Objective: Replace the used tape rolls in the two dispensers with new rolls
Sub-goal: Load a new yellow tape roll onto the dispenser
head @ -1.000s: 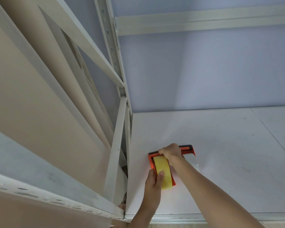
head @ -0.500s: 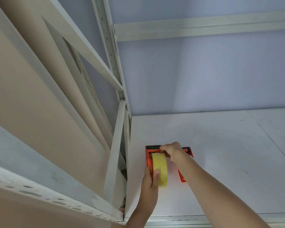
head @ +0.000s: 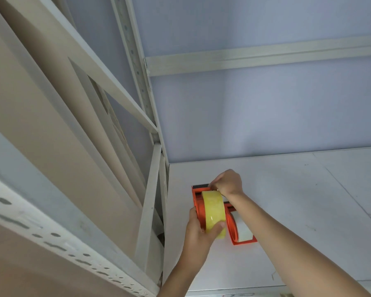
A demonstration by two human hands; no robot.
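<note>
While hands grip one dispenser (head: 198, 202), another (head: 240, 232) lies just beside.

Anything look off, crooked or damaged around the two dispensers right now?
Nothing stands out. The left hand grips the yellow tape roll seated in one orange dispenser, the right hand works at its serrated blade end, and the second dispenser rests flat on the white shelf.

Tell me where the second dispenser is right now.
In the head view the second orange dispenser lies on the white shelf, just right of the yellow tape roll and partly under the right forearm.
</note>
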